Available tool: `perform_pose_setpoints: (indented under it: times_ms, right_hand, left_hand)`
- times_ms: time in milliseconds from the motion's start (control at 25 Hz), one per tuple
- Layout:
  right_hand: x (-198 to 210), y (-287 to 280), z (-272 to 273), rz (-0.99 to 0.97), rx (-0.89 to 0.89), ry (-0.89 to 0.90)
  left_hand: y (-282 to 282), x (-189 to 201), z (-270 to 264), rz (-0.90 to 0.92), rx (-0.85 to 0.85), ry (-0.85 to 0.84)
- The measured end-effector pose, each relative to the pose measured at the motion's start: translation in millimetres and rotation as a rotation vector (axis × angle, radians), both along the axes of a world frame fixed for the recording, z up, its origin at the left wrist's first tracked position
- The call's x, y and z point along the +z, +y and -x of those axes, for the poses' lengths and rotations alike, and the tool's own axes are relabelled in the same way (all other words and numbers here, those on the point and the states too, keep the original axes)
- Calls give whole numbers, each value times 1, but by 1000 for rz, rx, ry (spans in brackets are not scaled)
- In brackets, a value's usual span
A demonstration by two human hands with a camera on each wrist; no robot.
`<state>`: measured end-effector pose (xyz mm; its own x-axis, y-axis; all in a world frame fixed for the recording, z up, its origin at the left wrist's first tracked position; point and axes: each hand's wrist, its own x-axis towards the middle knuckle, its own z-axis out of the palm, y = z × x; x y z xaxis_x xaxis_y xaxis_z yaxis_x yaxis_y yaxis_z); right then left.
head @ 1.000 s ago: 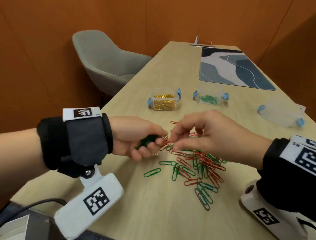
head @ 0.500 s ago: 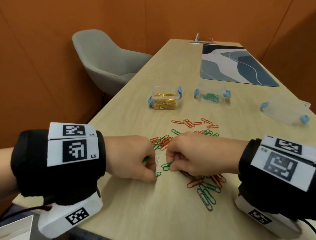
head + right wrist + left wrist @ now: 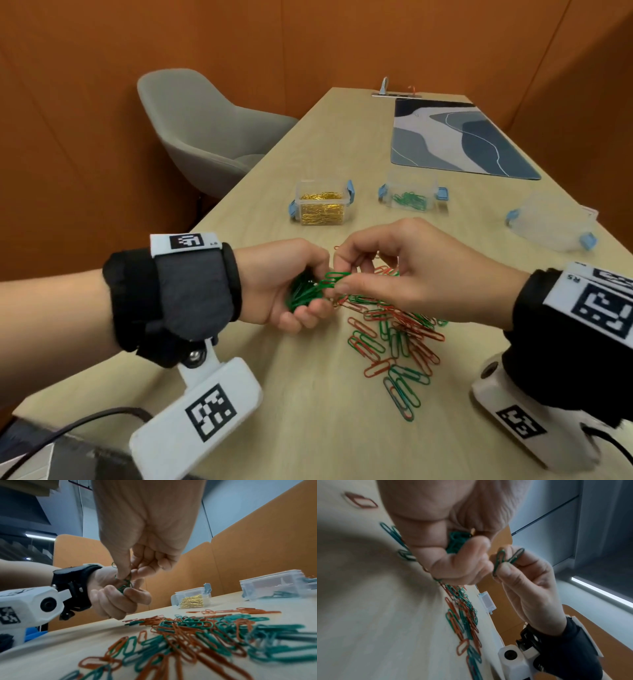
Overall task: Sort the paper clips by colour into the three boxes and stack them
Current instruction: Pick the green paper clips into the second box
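My left hand is curled round a bunch of green paper clips, lifted a little above the table. My right hand pinches two green clips between thumb and forefinger right at the left hand's opening. A mixed heap of red and green clips lies on the table under and before my right hand. Farther back stand three clear boxes with blue latches: one with gold clips, one with some green clips, and one at the right that looks empty.
A blue-grey patterned mat covers the far right of the wooden table. A grey chair stands off the left edge. Orange walls close in the room. A cable and a dark device lie at the near left corner.
Both hands were down on the table picking at green clips half a second ago. Now they are raised, the left palm turned up with its bunch, the right bringing clips to it.
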<state>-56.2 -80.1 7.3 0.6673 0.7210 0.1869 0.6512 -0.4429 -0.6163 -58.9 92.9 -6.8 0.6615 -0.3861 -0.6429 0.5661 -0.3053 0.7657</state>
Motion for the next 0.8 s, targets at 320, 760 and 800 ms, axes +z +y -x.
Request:
perform_pose_setpoints:
  times_ms: [320,760,800]
  right_hand:
    - [10,-26,-11,83,-179,-11]
    - [-8,-81,-32,472,-415,249]
    - [-8,-80,-31,482,-408,259]
  left_hand:
    - [-25,9,-28,21,-129,88]
    - [-61,57,-161,-396,14,-606]
    - [-71,55,-172,-382,44,-632]
